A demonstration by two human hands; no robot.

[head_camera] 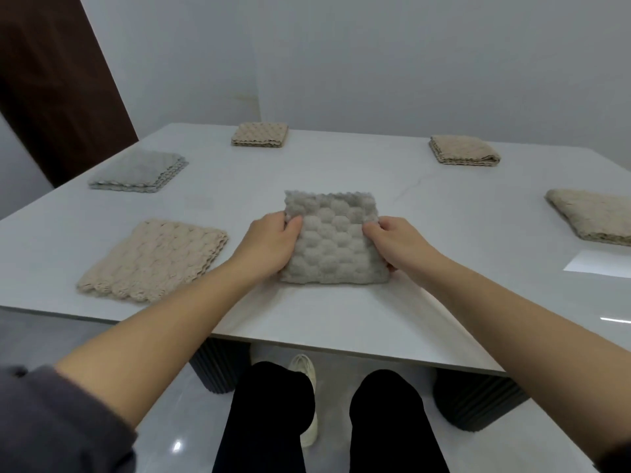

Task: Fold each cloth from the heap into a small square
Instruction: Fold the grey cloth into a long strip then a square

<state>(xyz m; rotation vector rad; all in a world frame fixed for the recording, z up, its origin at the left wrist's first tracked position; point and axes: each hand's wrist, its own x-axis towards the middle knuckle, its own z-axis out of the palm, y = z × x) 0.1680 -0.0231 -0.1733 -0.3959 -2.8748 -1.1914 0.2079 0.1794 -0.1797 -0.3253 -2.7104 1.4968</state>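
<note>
gripping grey cloth (336,240) both sides: left hand (269,245), right hand (397,240).

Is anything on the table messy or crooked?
A little. The grey folded cloth at the far left has layers poking sideways like steps, and the beige cloth at the near left fans out at its right edge. The middle cloth, pinched by the left hand and right hand, looks tidy. Nothing is spilled or torn.

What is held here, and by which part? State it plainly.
The grey cloth, folded small: the left hand grips its left edge, the right hand its right edge.
</note>
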